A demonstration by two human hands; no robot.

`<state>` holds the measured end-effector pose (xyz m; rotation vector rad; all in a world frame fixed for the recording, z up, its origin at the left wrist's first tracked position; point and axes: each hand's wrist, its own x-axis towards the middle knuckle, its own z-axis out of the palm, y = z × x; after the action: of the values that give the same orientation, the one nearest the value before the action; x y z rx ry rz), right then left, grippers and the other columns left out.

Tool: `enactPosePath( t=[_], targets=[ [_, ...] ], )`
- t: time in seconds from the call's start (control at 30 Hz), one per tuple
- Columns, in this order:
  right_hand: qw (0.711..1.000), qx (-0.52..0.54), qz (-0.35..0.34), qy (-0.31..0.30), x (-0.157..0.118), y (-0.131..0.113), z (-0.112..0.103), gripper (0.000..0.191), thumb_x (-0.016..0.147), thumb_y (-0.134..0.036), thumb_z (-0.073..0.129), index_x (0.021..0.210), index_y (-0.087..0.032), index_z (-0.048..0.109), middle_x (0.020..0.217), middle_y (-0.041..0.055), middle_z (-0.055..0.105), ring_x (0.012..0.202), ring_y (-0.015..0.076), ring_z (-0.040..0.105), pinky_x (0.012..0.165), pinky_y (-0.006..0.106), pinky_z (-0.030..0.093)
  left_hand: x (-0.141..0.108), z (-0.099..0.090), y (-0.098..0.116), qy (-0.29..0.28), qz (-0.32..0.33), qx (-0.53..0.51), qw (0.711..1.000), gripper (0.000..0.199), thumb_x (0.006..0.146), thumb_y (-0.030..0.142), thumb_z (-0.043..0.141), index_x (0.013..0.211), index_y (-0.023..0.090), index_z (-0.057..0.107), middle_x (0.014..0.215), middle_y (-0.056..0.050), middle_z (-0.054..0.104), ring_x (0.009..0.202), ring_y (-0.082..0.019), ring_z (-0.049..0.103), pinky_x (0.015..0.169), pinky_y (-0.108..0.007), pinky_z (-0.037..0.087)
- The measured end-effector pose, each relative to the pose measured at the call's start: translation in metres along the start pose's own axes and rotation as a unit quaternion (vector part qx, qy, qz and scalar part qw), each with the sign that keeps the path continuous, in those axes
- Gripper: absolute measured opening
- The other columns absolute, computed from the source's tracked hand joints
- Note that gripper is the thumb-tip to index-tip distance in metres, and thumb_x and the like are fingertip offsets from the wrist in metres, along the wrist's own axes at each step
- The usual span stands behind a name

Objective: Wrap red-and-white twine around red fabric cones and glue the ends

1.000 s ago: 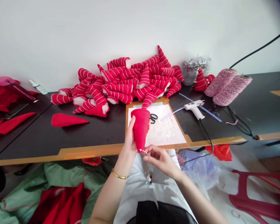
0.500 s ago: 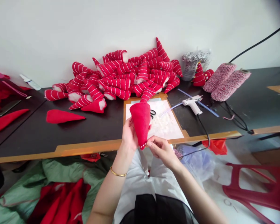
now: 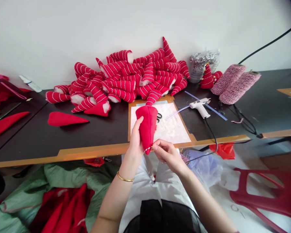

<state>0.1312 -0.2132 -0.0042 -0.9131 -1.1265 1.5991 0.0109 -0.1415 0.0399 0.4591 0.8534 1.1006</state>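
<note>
A red felt cone (image 3: pixel 148 124), its point toward me, is gripped by my left hand (image 3: pixel 136 134), the thumb lying along its side and the other fingers behind it. A lengthwise seam faces up. Red-and-white twine (image 3: pixel 148 148) is wrapped round the cone's tip. Beside that tip, my right hand (image 3: pixel 166 152) is closed in a pinch at the twine's end; the strand between the fingers is barely visible. Under the cone lies a white sheet (image 3: pixel 174 129) with black-handled scissors (image 3: pixel 159 117) partly covered by the cone.
Twine-wrapped red cones (image 3: pixel 121 77) are heaped against the wall. A plain red cone (image 3: pixel 66 119) lies left. On the right are a white glue gun (image 3: pixel 200 107) with its cable, two twine spools (image 3: pixel 240 85) and a bag of silver bits (image 3: pixel 201 64). A red stool (image 3: pixel 262 187) stands below.
The cone has turned in my left hand, so its seam now faces up and the left thumb shows on its side. My right hand stays by the tip.
</note>
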Motion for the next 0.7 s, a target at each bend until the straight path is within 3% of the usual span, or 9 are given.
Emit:
enactPosePath(
  t=[0.1, 0.17, 0.3, 0.4, 0.47, 0.57, 0.7],
  targets=[
    [1.0, 0.021, 0.002, 0.0, 0.0, -0.001, 0.0, 0.038, 0.087, -0.054, 0.07, 0.08, -0.018, 0.064, 0.051, -0.0095, 0.034, 0.044, 0.0059, 0.021, 0.041, 0.02, 0.019, 0.002, -0.001, 0.0, 0.039, -0.022, -0.022, 0.999, 0.035, 0.089, 0.046, 0.06, 0.092, 0.012, 0.07, 0.068, -0.008, 0.071, 0.06, -0.019, 0.069, 0.055, -0.026, 0.056],
    [0.999, 0.035, 0.0, 0.002, 0.0, -0.001, -0.001, 0.037, 0.088, -0.053, 0.07, 0.08, -0.018, 0.063, 0.05, -0.0098, 0.033, 0.044, 0.0057, 0.021, 0.041, 0.019, 0.018, 0.002, 0.0, 0.001, 0.048, -0.049, -0.04, 0.997, 0.034, 0.092, 0.04, 0.055, 0.097, 0.01, 0.07, 0.065, -0.008, 0.07, 0.056, -0.018, 0.067, 0.052, -0.026, 0.056],
    [0.999, 0.041, -0.008, 0.006, 0.001, 0.0, -0.003, 0.035, 0.089, -0.051, 0.07, 0.081, -0.018, 0.062, 0.051, -0.0093, 0.034, 0.044, 0.0058, 0.022, 0.041, 0.019, 0.018, -0.002, 0.001, 0.004, 0.018, -0.073, -0.091, 0.993, 0.042, 0.096, 0.033, 0.042, 0.118, 0.006, 0.066, 0.083, -0.014, 0.076, 0.074, -0.025, 0.074, 0.066, -0.034, 0.061],
    [0.999, 0.04, -0.005, 0.004, 0.002, 0.0, -0.003, 0.034, 0.088, -0.051, 0.07, 0.08, -0.018, 0.062, 0.052, -0.0091, 0.035, 0.044, 0.0058, 0.021, 0.041, 0.019, 0.018, -0.006, 0.002, 0.004, -0.015, -0.059, -0.098, 0.993, 0.055, 0.097, 0.05, 0.041, 0.122, 0.009, 0.066, 0.092, -0.016, 0.076, 0.082, -0.028, 0.075, 0.07, -0.038, 0.062],
    [0.999, 0.042, -0.005, 0.001, 0.002, -0.001, -0.002, 0.034, 0.089, -0.05, 0.071, 0.08, -0.018, 0.062, 0.052, -0.0091, 0.035, 0.045, 0.0056, 0.021, 0.041, 0.019, 0.017, -0.009, 0.002, 0.004, -0.031, -0.045, -0.078, 0.995, 0.06, 0.093, 0.06, 0.048, 0.12, 0.011, 0.067, 0.09, -0.015, 0.076, 0.081, -0.027, 0.075, 0.067, -0.035, 0.062],
    [0.999, 0.053, -0.005, -0.005, 0.004, -0.001, -0.002, 0.033, 0.089, -0.048, 0.071, 0.081, -0.018, 0.061, 0.052, -0.0094, 0.034, 0.044, 0.0054, 0.02, 0.041, 0.019, 0.017, -0.01, 0.002, 0.004, -0.032, -0.038, -0.054, 0.997, 0.05, 0.089, 0.053, 0.059, 0.117, 0.012, 0.068, 0.084, -0.012, 0.075, 0.076, -0.024, 0.074, 0.064, -0.029, 0.061],
    [0.997, 0.077, -0.004, -0.011, 0.005, -0.001, -0.002, 0.033, 0.09, -0.049, 0.069, 0.079, -0.019, 0.059, 0.052, -0.0096, 0.034, 0.044, 0.0053, 0.021, 0.041, 0.019, 0.017, -0.008, 0.001, 0.003, -0.064, -0.078, -0.084, 0.991, 0.049, 0.09, 0.051, 0.055, 0.114, 0.01, 0.069, 0.078, -0.012, 0.073, 0.07, -0.023, 0.073, 0.063, -0.029, 0.06]
  ],
)
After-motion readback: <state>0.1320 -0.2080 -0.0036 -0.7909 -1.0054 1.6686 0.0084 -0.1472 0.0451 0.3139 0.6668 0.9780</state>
